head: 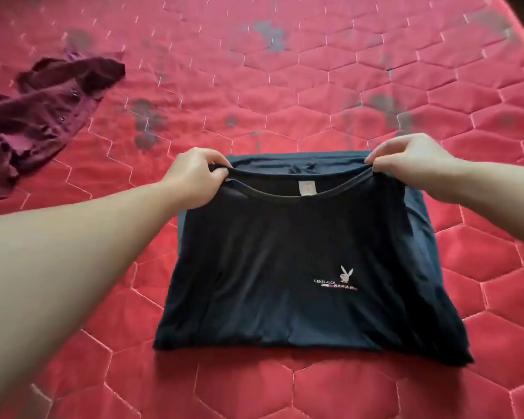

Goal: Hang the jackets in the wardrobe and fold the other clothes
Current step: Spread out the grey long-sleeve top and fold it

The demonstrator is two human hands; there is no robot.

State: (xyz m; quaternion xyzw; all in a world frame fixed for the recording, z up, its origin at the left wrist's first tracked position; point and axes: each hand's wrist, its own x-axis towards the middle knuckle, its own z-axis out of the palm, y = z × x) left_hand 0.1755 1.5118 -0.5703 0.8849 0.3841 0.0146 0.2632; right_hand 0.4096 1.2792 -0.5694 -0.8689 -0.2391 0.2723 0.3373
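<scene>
Black fabric of a T-shirt (285, 267) is seen lying on a red quilted mattress (345, 71), near the front middle of the view, folded into a rough rectangle with its sleeves tucked under. The neckline faces away from the camera, and a pale label (305, 187) is visible inside the collar. A small white rabbit logo (345, 275) with a line of lettering is printed on the chest, toward the right. The collar end is pinched at its 2 corners: the left hand (194, 173) is clenched on the left shoulder edge, and the right hand (412, 161) is clenched on the right shoulder edge, with the cloth slightly raised between them. Both bare forearms are extended over the mattress. A crumpled maroon shirt (40, 107) with buttons lies well apart at the far left. Dark grey stains are scattered across the far half of the mattress.
</scene>
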